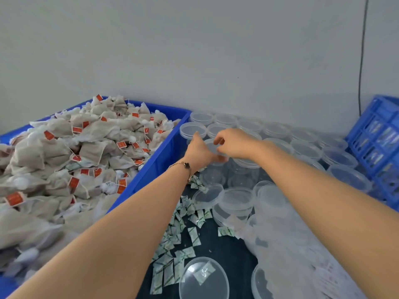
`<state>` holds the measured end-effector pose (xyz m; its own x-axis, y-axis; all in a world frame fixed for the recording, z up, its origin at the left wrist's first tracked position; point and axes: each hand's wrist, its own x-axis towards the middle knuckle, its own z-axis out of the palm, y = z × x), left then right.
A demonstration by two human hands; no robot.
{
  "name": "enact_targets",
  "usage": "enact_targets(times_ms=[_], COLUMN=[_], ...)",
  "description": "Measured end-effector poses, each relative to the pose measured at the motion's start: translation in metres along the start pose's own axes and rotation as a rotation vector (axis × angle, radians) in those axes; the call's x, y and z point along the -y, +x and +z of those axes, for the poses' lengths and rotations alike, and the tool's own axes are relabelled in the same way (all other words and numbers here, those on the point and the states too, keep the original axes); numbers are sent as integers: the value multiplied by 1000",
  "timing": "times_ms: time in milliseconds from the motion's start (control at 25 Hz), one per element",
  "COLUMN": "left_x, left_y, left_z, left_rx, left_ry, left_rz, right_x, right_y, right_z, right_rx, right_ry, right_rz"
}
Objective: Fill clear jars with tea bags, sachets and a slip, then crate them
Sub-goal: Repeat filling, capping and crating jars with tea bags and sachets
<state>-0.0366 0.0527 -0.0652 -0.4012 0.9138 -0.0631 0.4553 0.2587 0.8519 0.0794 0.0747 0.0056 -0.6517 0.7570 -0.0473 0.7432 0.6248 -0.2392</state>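
Both my hands reach far forward to one clear lidded jar (212, 147) among the rows of jars at the back. My left hand (199, 151) grips the jar from its left side. My right hand (233, 143) has its fingers curled over the jar's lid rim. Tea bags (71, 152) with red tags are heaped in a blue bin (164, 152) on the left. Small green-and-white sachets (183, 223) lie scattered on the dark table. A loose clear lid (204, 279) lies near me over a sachet.
Rows of clear lidded jars (306, 149) fill the back and right of the table. Open jars and loose lids (237, 199) sit in the middle. A blue slatted crate (375, 143) stands at the right. A clear plastic bag (291, 244) lies at the lower right. The wall is close behind.
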Motion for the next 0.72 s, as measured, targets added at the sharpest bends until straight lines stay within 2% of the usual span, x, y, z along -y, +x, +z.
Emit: enact_targets(times_ms=[160,280,360,520,600,720], left_x=[0,-9,-16,-21,-17,-10], left_y=[-12,-36,-57,-102,-123,-146], left_z=[-3,-20,-29,-33,-32,-29], left_rx=[-92,-161,-194,-211,-198,-173], left_ry=[22,8,32,99,125,90], left_rz=[124,291,372,522,532,524], right_x=[5,9,21,52,59,62], right_y=[-9,-24,-37,-64,-81,-108], right_z=[-2,-16,-25,-29,-27,-22], right_rx=[-30,-225,-288,-208,-183,-168], right_ry=[-33,-92,-60,-59,-89,-2], right_rz=[0,67,135,131,113,114])
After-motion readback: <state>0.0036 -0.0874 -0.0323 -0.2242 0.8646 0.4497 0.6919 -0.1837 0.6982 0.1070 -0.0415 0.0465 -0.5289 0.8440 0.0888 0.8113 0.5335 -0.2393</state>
